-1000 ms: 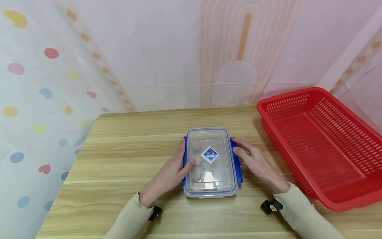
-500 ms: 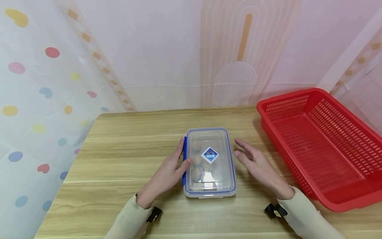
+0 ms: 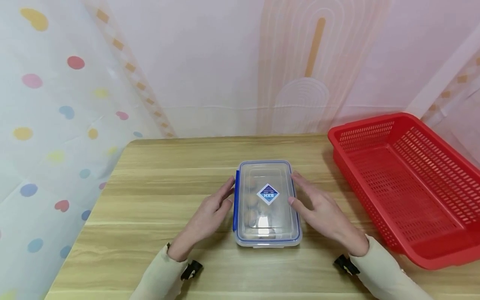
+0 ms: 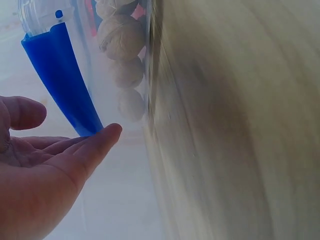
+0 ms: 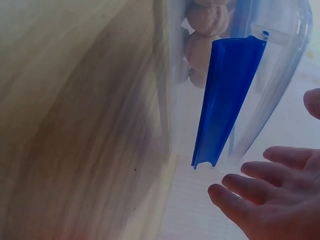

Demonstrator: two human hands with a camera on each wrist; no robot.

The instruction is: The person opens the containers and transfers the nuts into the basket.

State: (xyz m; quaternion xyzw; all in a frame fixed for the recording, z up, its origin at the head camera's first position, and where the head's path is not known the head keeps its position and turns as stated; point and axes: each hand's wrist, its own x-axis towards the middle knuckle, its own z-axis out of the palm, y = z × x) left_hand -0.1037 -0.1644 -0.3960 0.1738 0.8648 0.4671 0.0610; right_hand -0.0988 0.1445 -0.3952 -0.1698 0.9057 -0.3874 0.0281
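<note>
A clear plastic food storage box (image 3: 258, 175) with a blue-lined lid lies on the wooden table. Through its side show several round brown nuts (image 4: 120, 37) resembling walnuts. Along the left side runs a blue latch (image 4: 62, 80); my left hand (image 3: 206, 218) is beside it, fingertips at the latch's end and thumb off the lid. On the opposite side, another blue latch (image 5: 227, 95) is seen in the right wrist view but not from above. My right hand (image 3: 324, 214) is spread by the right rim, thumb over the lid's edge, fingers a little apart from the latch.
A red plastic basket (image 3: 406, 191) with perforated walls stands at the table's right, close to my right forearm. Behind the wooden table (image 3: 168, 179) hangs a patterned cloth backdrop (image 3: 210, 75).
My right hand left the right latch, which stuck out and then dropped from the head view, and came back in over the lid's edge. My left thumb has lifted off the lid.
</note>
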